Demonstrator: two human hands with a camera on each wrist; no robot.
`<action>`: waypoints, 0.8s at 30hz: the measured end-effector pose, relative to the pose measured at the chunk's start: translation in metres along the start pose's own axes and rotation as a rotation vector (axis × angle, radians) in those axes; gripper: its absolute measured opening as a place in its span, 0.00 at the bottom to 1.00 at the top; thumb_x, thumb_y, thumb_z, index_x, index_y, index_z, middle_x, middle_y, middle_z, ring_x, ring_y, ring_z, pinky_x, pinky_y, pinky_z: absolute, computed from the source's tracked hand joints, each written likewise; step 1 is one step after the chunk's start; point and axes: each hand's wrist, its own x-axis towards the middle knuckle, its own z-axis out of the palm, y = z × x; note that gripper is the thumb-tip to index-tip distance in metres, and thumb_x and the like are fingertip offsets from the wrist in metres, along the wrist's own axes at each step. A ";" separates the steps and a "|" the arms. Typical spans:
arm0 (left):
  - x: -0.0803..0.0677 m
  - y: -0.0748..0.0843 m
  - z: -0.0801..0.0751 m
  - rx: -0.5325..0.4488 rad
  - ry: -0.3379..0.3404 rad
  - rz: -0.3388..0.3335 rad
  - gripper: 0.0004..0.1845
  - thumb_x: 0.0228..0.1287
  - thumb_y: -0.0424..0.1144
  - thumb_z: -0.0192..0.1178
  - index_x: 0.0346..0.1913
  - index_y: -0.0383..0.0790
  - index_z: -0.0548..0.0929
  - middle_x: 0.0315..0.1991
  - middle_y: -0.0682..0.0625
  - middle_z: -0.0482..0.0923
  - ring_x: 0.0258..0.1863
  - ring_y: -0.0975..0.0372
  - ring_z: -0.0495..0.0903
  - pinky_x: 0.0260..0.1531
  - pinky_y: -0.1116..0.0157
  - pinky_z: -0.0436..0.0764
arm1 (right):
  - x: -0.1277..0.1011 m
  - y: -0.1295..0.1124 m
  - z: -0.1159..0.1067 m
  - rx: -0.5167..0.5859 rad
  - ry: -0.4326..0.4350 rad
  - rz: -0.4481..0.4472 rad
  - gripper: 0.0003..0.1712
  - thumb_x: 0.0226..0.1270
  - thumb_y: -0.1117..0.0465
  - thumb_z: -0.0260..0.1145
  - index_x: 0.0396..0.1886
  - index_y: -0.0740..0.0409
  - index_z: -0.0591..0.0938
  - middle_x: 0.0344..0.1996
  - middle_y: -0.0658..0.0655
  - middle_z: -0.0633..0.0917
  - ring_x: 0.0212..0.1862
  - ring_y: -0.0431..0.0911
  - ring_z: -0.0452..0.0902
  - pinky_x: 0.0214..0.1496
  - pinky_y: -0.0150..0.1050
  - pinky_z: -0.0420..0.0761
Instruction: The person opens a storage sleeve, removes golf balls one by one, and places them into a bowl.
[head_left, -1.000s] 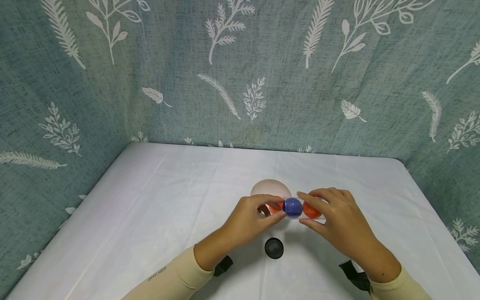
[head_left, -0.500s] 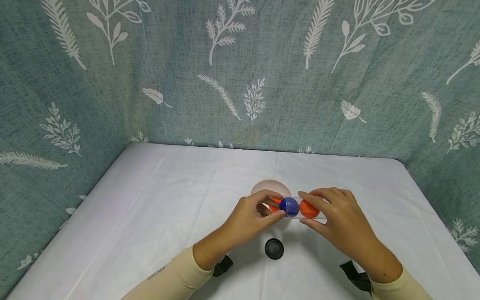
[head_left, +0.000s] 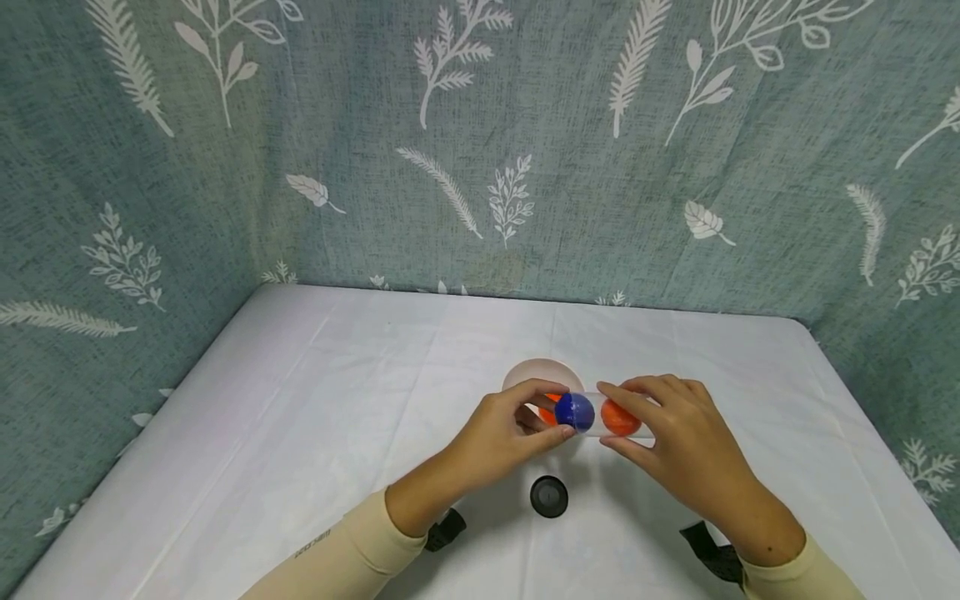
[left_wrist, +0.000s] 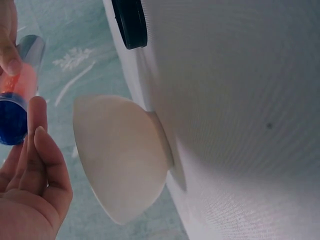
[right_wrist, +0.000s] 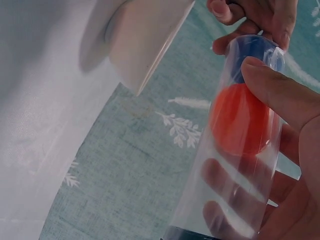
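Observation:
My right hand (head_left: 604, 415) grips a clear plastic tube (right_wrist: 235, 175), held sideways above the table. Inside it sits an orange ball (head_left: 619, 417), also plain in the right wrist view (right_wrist: 240, 120). A blue ball (head_left: 575, 412) sits at the tube's open left end (left_wrist: 10, 120). My left hand (head_left: 559, 412) pinches this ball between thumb and forefinger. A second orange ball (head_left: 550, 408) shows behind the left fingers, over the white bowl (head_left: 534, 373). Whether it lies in the bowl I cannot tell.
A black round cap (head_left: 549, 496) lies on the white tablecloth (head_left: 337, 400) just in front of my hands. The bowl (left_wrist: 120, 155) stands right behind the tube. Teal leaf-patterned cloth walls (head_left: 480, 150) close in the back and both sides.
The blue ball has slid left to the tube's open end, and the orange ball behind it has followed a little. Both hands have hardly moved.

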 end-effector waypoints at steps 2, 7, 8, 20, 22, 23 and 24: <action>0.000 0.000 0.000 0.002 -0.005 -0.006 0.22 0.63 0.45 0.70 0.60 0.51 0.80 0.44 0.55 0.85 0.33 0.70 0.85 0.38 0.69 0.84 | 0.000 0.000 0.000 -0.003 -0.003 0.001 0.40 0.37 0.51 0.86 0.56 0.50 0.85 0.42 0.57 0.86 0.46 0.52 0.81 0.51 0.55 0.76; 0.000 0.000 0.000 0.002 0.000 -0.005 0.22 0.63 0.44 0.70 0.60 0.50 0.80 0.43 0.55 0.86 0.33 0.71 0.85 0.38 0.70 0.84 | 0.000 0.000 0.000 -0.003 -0.006 0.004 0.40 0.37 0.51 0.86 0.56 0.50 0.85 0.42 0.57 0.86 0.46 0.52 0.81 0.51 0.55 0.76; 0.000 0.000 0.000 0.001 0.002 -0.002 0.22 0.63 0.44 0.70 0.60 0.50 0.81 0.43 0.55 0.86 0.33 0.71 0.85 0.38 0.70 0.84 | 0.000 0.000 0.001 -0.002 -0.006 0.003 0.40 0.37 0.51 0.86 0.56 0.50 0.85 0.42 0.57 0.86 0.46 0.52 0.81 0.51 0.55 0.76; 0.001 -0.002 -0.001 0.007 0.013 0.011 0.21 0.63 0.44 0.70 0.59 0.50 0.82 0.44 0.56 0.86 0.33 0.70 0.84 0.38 0.69 0.84 | 0.000 0.002 0.001 0.013 -0.001 -0.002 0.40 0.38 0.52 0.86 0.57 0.50 0.85 0.42 0.57 0.86 0.45 0.52 0.81 0.50 0.54 0.76; 0.001 -0.001 -0.002 0.014 0.015 0.007 0.21 0.63 0.44 0.70 0.59 0.50 0.82 0.43 0.56 0.85 0.33 0.70 0.84 0.38 0.69 0.84 | 0.000 0.002 0.001 0.014 -0.001 0.001 0.39 0.38 0.52 0.86 0.57 0.51 0.85 0.42 0.57 0.86 0.45 0.52 0.81 0.50 0.55 0.76; 0.001 -0.001 -0.002 0.014 0.015 0.006 0.21 0.63 0.44 0.70 0.59 0.50 0.82 0.42 0.56 0.85 0.33 0.70 0.84 0.38 0.69 0.84 | 0.000 0.002 0.001 0.015 -0.001 0.002 0.39 0.38 0.52 0.86 0.57 0.51 0.85 0.42 0.57 0.86 0.45 0.52 0.81 0.51 0.55 0.76; 0.001 -0.001 -0.002 0.014 0.016 0.005 0.21 0.63 0.44 0.70 0.59 0.50 0.82 0.42 0.56 0.85 0.33 0.69 0.84 0.38 0.69 0.84 | 0.000 0.002 0.001 0.016 -0.001 0.003 0.39 0.38 0.52 0.86 0.57 0.51 0.85 0.42 0.57 0.86 0.45 0.52 0.81 0.51 0.55 0.76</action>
